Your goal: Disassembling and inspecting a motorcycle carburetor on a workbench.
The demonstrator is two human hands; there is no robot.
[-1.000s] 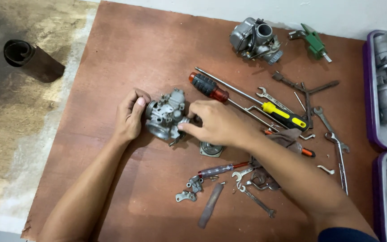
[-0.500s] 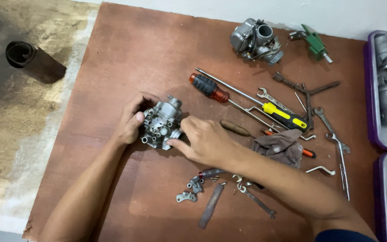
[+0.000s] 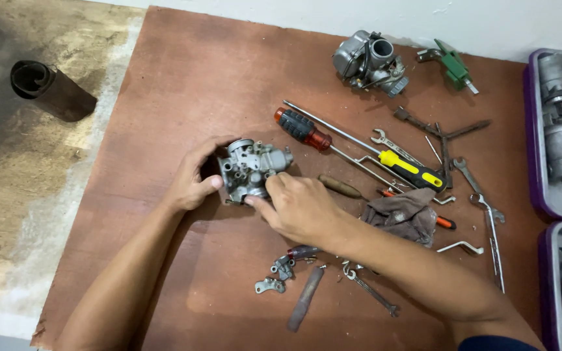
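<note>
We clasp a small grey cast-metal carburettor body over the brown tabletop: left hand curled around its side, right hand pinching its lower edge; a red-handled screwdriver lies just beyond our grip.

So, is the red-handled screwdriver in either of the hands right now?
No, the red-handled screwdriver lies on the brown board, while both hands grip the small grey metal carburettor body.

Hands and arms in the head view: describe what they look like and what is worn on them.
Both the left hand and the right hand are bare, without gloves, rings or a watch. Forearms are uncovered; a dark blue sleeve edge shows on the right arm.
</note>
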